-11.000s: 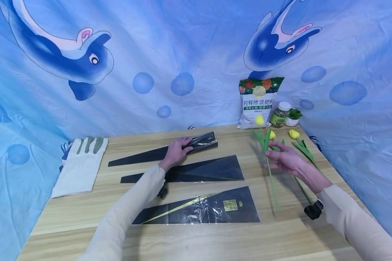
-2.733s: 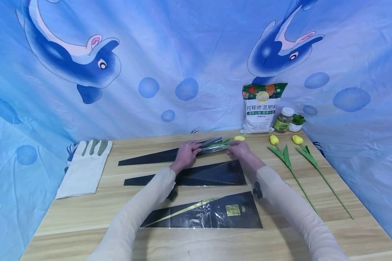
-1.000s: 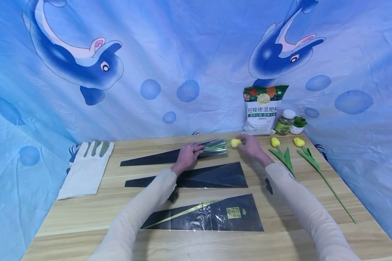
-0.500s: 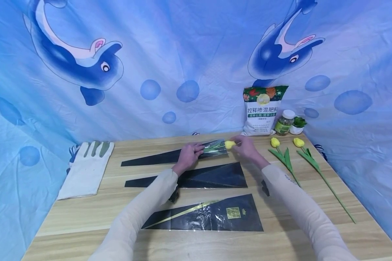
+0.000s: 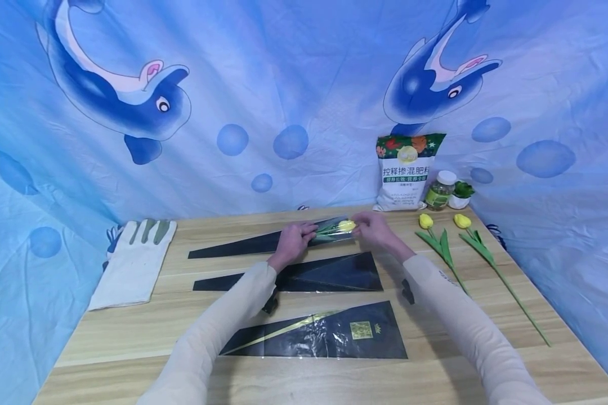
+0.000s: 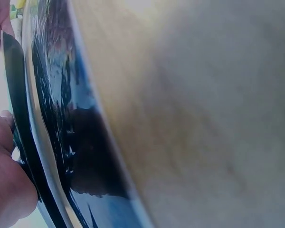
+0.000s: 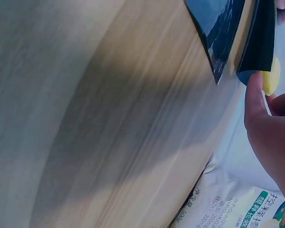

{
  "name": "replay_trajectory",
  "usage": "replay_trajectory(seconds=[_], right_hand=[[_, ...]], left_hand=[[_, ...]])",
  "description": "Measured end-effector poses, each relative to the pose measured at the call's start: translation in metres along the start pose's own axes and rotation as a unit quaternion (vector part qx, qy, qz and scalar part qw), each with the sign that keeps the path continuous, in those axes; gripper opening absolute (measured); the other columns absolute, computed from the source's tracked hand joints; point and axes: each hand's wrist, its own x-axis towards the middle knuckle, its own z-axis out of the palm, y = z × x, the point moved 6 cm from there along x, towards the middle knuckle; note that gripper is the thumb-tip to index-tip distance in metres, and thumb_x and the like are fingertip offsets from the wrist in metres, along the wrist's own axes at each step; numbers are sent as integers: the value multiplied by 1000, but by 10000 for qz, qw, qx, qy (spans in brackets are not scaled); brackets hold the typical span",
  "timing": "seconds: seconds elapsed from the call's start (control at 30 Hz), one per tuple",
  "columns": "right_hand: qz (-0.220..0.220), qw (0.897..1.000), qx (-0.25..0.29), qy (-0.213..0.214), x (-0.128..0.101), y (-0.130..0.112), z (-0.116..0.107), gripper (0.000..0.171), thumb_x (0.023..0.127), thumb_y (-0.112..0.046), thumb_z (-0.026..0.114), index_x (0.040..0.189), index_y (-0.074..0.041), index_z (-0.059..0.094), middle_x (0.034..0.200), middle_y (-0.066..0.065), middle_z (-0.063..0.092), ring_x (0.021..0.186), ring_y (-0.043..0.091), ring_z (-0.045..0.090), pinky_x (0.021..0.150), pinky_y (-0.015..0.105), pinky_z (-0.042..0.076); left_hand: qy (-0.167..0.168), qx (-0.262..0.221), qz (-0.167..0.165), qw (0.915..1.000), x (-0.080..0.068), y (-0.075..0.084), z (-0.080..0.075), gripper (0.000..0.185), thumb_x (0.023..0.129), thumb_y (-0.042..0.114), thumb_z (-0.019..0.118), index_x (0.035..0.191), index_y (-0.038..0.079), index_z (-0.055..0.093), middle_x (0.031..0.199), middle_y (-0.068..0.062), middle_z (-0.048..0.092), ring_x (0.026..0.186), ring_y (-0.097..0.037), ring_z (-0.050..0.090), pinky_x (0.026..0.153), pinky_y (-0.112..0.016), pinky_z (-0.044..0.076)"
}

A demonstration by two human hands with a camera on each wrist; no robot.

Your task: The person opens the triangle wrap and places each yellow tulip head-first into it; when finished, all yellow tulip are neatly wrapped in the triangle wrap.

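Note:
My left hand (image 5: 291, 242) grips the middle of the farthest flower sleeve (image 5: 238, 246), a black tapered wrap with a clear front. A yellow tulip (image 5: 347, 226) lies in that sleeve, its green leaves showing through the film and its bloom at the wide mouth. At that mouth my right hand (image 5: 376, 229) pinches the bloom between thumb and fingers. In the right wrist view the thumb tip meets the edge of the sleeve (image 7: 260, 42), beside the yellow bloom (image 7: 271, 78). The tulip's lower stem is hidden by the left hand and the black film.
Two more flat sleeves, a middle one (image 5: 329, 273) and a near one (image 5: 329, 337), lie closer to me. Two tulips (image 5: 442, 247) (image 5: 486, 256) rest at right. Behind stand a fertilizer bag (image 5: 407, 174), a jar (image 5: 439, 191) and a potted plant (image 5: 461, 194). Gloves (image 5: 134, 264) lie left.
The right hand has taken one tulip from the right and slid it leftward, stem first, into the far sleeve. Its bloom has moved from outside the mouth to inside; the left hand stays on the sleeve.

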Motion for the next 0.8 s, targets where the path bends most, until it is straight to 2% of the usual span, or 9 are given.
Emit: replay_trajectory(seconds=[0.17, 0.3, 0.5, 0.6, 0.8], right_hand=[[159, 9992, 324, -163, 2, 0, 6, 45, 87, 13, 52, 132, 11, 53, 119, 26, 63, 105, 35, 64, 91, 39, 54], [194, 9982, 546, -133, 3, -2, 10, 43, 91, 7, 54, 133, 13, 50, 116, 27, 63, 103, 37, 65, 90, 40, 55], [469, 9908, 1264, -82, 4, -2, 16, 45, 93, 2, 53, 136, 16, 44, 115, 30, 61, 95, 36, 66, 87, 41, 56], [671, 9846, 1610, -92, 6, -1, 19, 48, 93, 3, 51, 138, 15, 40, 120, 31, 60, 100, 36, 65, 89, 40, 55], [807, 9745, 2074, -292, 7, -3, 26, 52, 97, 3, 39, 145, 17, 24, 130, 37, 53, 116, 44, 60, 101, 44, 48]], left_hand=[[12, 10, -18, 10000, 0, 1, -1, 27, 95, 12, 69, 121, 7, 72, 124, -12, 68, 121, -29, 61, 100, -44, 48], [34, 5, -14, 10000, 0, 0, -1, 27, 95, 11, 69, 122, 7, 72, 124, -11, 68, 121, -29, 60, 100, -44, 49], [80, 15, 5, 10000, 1, -3, 2, 26, 95, 11, 69, 121, 7, 73, 123, -11, 68, 120, -29, 61, 98, -43, 50], [93, 10, 44, 9999, 2, -2, 3, 25, 95, 11, 69, 119, 7, 74, 123, -11, 68, 118, -29, 62, 96, -43, 51], [74, 89, 69, 9999, 5, 0, 6, 25, 95, 12, 70, 119, 9, 74, 123, -9, 68, 118, -28, 62, 95, -43, 52]])
